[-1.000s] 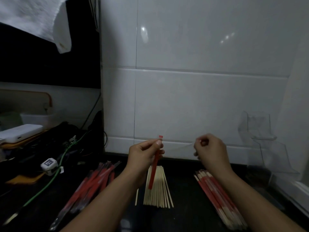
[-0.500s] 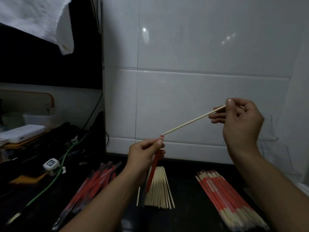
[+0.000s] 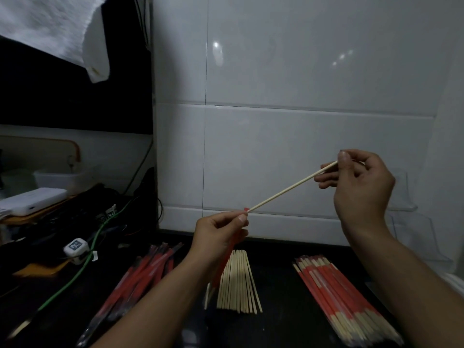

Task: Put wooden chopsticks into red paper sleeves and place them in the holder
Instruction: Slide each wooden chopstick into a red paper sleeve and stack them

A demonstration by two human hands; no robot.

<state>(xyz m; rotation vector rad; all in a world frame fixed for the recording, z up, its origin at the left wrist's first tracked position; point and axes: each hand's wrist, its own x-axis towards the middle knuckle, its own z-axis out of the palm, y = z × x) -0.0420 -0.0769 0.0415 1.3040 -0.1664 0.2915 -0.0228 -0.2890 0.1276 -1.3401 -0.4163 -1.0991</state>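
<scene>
Chopstick [image 3: 291,188] of pale wood, thin and straight, slants through the air in front of the white tiled wall [image 3: 301,121]; its thick end is pinched between the thumb and curled fingers of the right hand [image 3: 361,187], and its tip touches the open top of a red paper sleeve [image 3: 227,257]. The left hand [image 3: 221,237] pinches that sleeve near its top, and the sleeve hangs down behind the wrist toward the black counter [image 3: 278,322].

On the counter below the hands lies a flat row of bare chopsticks [image 3: 238,282]. To the left of it is a loose heap of empty red sleeves [image 3: 140,280]; to the right is a stack of sleeved chopsticks [image 3: 344,300], their wooden ends poking out. A clear plastic holder [image 3: 411,222] stands against the wall behind the right wrist, partly hidden by it. Further left are a green cable [image 3: 75,277], a small white box [image 3: 75,249] and a white cloth [image 3: 57,28] hanging overhead.
</scene>
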